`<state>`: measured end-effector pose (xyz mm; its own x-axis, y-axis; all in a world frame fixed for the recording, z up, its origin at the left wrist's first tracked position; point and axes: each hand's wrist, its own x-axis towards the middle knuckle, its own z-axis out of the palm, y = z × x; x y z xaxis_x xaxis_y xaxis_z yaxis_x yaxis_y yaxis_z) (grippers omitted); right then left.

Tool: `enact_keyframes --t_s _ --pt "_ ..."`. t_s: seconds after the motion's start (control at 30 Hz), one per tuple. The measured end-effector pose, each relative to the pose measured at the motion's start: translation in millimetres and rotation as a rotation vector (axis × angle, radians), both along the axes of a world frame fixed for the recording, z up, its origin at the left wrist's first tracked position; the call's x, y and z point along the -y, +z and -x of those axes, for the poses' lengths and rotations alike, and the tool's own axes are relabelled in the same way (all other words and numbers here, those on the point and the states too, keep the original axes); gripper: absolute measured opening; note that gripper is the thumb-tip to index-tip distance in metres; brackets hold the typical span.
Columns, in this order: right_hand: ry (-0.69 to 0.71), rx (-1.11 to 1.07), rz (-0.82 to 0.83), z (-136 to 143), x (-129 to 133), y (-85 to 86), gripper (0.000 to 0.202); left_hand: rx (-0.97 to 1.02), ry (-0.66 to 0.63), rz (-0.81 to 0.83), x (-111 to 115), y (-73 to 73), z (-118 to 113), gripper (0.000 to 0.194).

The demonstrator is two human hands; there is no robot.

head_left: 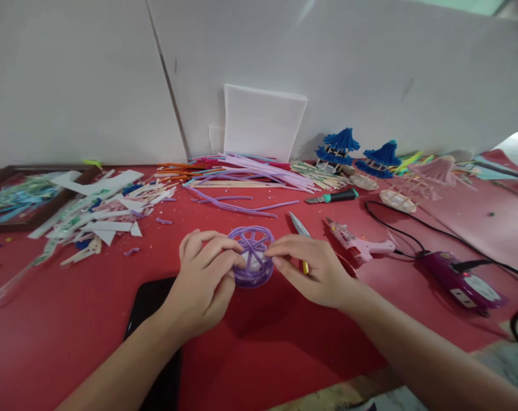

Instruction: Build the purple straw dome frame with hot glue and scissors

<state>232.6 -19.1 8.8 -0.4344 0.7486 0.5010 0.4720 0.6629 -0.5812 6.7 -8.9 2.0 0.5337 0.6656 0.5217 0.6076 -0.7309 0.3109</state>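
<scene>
A small round purple frame [253, 235] made of fuzzy stems, with spokes meeting at its middle and something white inside, is between both hands over the red table. My left hand [210, 277] grips its left side, fingers bent around the edge. On the right side, my right hand [312, 268] pinches the frame with thumb and fingertips. Just beyond the right hand lie a pointed metal tool [299, 224] and a pink glue gun [361, 242]. Part of the frame's rim is hidden by the fingers.
Purple stems [267, 171] lie at the back before white sheets [263, 120]. A green-black cutter [338, 196] lies back right, near blue-roofed models [338, 148]. A purple power strip [460, 279] with cables sits right. Scraps [109, 220] and a black phone [150, 299] are left.
</scene>
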Motion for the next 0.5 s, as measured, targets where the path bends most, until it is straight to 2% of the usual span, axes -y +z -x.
enact_keyframes --t_s 0.13,0.27,0.5 --pt "0.066 0.282 0.011 -0.2 -15.5 23.1 0.012 -0.031 -0.027 -0.014 0.6 -0.6 -1.0 0.016" --pt "0.252 0.602 0.073 6.0 -37.4 46.3 0.023 -0.053 -0.016 -0.05 0.3 -2.8 -3.0 0.006" --pt "0.415 0.765 0.173 21.0 -62.4 62.9 0.023 -0.046 -0.034 -0.037 -0.5 -1.4 -3.5 0.002"
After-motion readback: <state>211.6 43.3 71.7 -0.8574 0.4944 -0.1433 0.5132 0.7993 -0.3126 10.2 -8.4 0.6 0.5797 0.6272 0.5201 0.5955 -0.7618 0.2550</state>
